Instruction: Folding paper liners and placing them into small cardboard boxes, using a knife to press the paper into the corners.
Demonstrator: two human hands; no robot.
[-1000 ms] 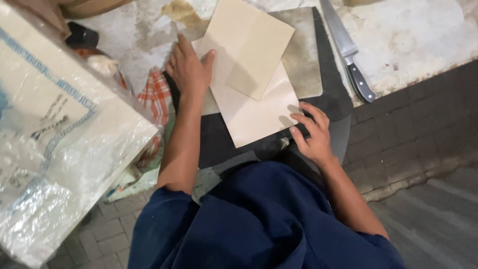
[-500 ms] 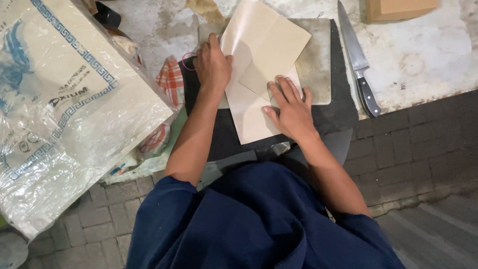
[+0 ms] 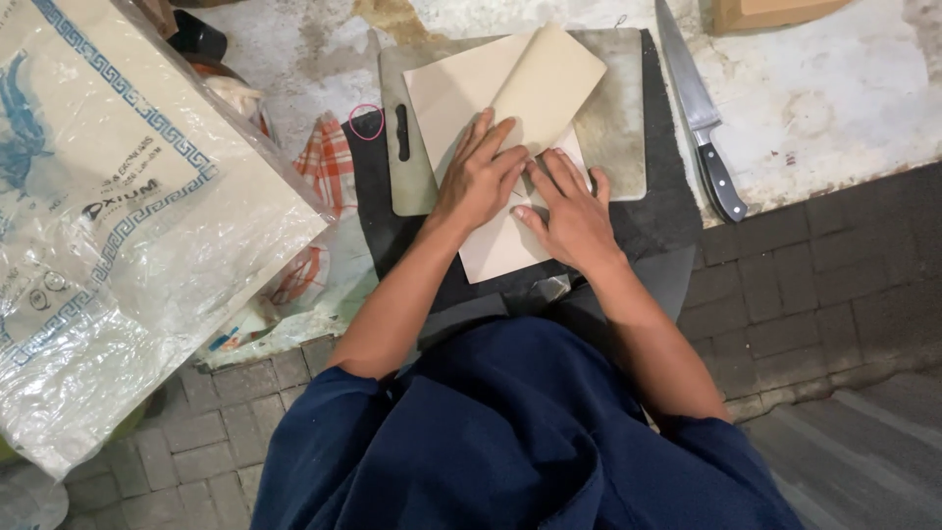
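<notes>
Both hands, the left hand and right hand, having just come together, are pressing flat, spread fingers onto the folded beige paper sheet lying on the grey rectangular cutting board, gripping nothing, flattening a crease.

Knife blocks right of cutting board; plastic sack crowds left.

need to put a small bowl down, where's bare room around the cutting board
Free: the pale stained floor right of the knife, below the cardboard box. Crowded: the cutting board under the folded paper, pressed by left hand and right hand; plastic sack and checked cloth fill the left.
</notes>
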